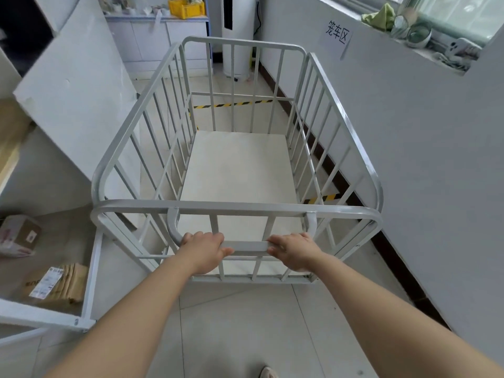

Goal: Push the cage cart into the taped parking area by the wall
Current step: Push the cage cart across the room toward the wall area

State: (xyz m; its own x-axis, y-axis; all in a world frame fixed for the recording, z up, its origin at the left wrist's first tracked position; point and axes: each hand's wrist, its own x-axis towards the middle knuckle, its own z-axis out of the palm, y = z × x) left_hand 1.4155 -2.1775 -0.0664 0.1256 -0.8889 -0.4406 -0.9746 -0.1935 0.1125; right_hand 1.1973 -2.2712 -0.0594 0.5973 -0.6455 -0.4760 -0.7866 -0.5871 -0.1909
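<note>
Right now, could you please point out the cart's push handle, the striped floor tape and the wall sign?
grey metal push handle (249, 244), head view, bare middle bar.
yellow-black striped floor tape (240, 103), head view, far strip.
white paper wall sign (337, 34), head view, centre.

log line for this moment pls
left hand on handle | right hand on handle | cart beside wall, tape ahead

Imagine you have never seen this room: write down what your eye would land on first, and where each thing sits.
The big pale grey cage cart fills the middle of the view, empty, with the left hand and right hand both gripping its near handle bar. Yellow-and-black floor tape shows through the far bars, close to the wall on the right. High on that wall hangs a paper sign, and a yellow crate stands on the cabinet behind.
</note>
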